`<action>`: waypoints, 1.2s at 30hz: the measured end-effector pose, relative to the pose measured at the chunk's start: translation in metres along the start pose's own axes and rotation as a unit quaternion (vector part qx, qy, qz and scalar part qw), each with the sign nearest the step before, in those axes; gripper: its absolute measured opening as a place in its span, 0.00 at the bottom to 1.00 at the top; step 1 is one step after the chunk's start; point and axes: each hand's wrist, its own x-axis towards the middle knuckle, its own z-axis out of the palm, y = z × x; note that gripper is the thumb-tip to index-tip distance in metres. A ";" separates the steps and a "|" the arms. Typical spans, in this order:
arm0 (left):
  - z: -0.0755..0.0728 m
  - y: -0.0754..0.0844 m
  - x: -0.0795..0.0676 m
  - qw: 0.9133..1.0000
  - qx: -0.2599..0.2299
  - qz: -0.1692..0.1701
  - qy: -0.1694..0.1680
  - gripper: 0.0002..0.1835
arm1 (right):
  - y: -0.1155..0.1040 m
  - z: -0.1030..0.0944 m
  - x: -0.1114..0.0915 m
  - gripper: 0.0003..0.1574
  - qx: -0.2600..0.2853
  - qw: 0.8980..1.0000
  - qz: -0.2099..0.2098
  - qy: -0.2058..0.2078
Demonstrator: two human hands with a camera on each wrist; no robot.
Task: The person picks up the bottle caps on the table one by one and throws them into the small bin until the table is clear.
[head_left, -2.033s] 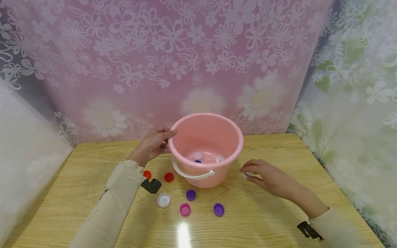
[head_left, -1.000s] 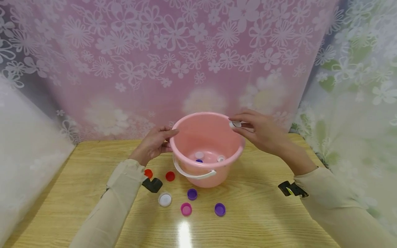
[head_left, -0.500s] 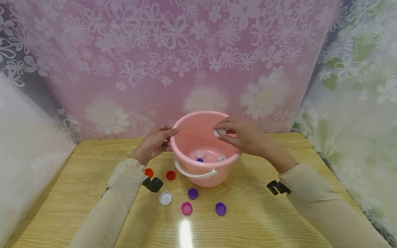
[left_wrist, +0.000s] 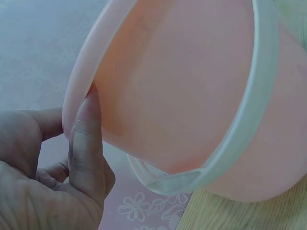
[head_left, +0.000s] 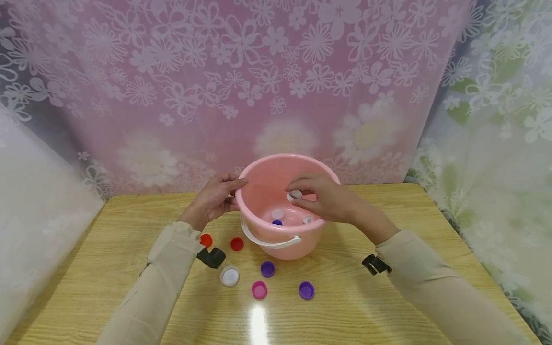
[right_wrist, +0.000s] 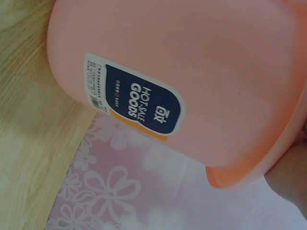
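The person's right hand [head_left: 321, 197], with a small round white plastic cap [head_left: 294, 196] pinched in its fingers, has travelled from outside the round pink plastic bucket [head_left: 260, 194], at 4 o'clock of its mouth (12 = far rim, head view), past the rim near 2 o'clock, to within the mouth near the dial's centre. A stretch of rim between 3 and 4 o'clock, formerly exposed, is now covered. The right beige cloth sleeve [head_left: 431, 275] and its black attachment [head_left: 376, 264] have shifted toward 10 o'clock.

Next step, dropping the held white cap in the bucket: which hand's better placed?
Probably right: the right hand pinches the white cap at the mouth of the bucket, while the left hand holds the rim.
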 end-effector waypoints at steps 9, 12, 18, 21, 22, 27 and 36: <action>0.000 -0.001 0.002 1.000 -0.010 -0.005 0.008 0.18 | -0.002 0.001 0.000 0.17 0.003 0.999 0.034 -0.016; 0.000 -0.001 0.002 1.000 -0.018 -0.008 0.007 0.18 | -0.003 0.001 0.001 0.17 -0.001 0.999 0.039 -0.023; 0.001 -0.002 0.002 0.999 -0.030 -0.010 -0.002 0.18 | -0.005 -0.001 0.001 0.18 -0.012 0.998 0.059 -0.032; 0.001 -0.002 0.002 0.999 -0.033 -0.013 0.000 0.17 | -0.005 -0.001 0.001 0.19 -0.013 0.997 0.061 -0.035; 0.001 -0.003 0.002 0.999 -0.033 -0.013 -0.002 0.17 | -0.005 0.000 0.001 0.19 -0.012 0.997 0.061 -0.035; 0.002 -0.002 0.001 0.999 -0.039 -0.011 -0.008 0.15 | -0.005 0.001 0.000 0.19 -0.017 0.998 0.058 -0.030; 0.003 -0.001 -0.001 0.999 -0.048 -0.004 -0.008 0.15 | -0.001 0.001 -0.003 0.14 -0.013 0.999 0.049 -0.003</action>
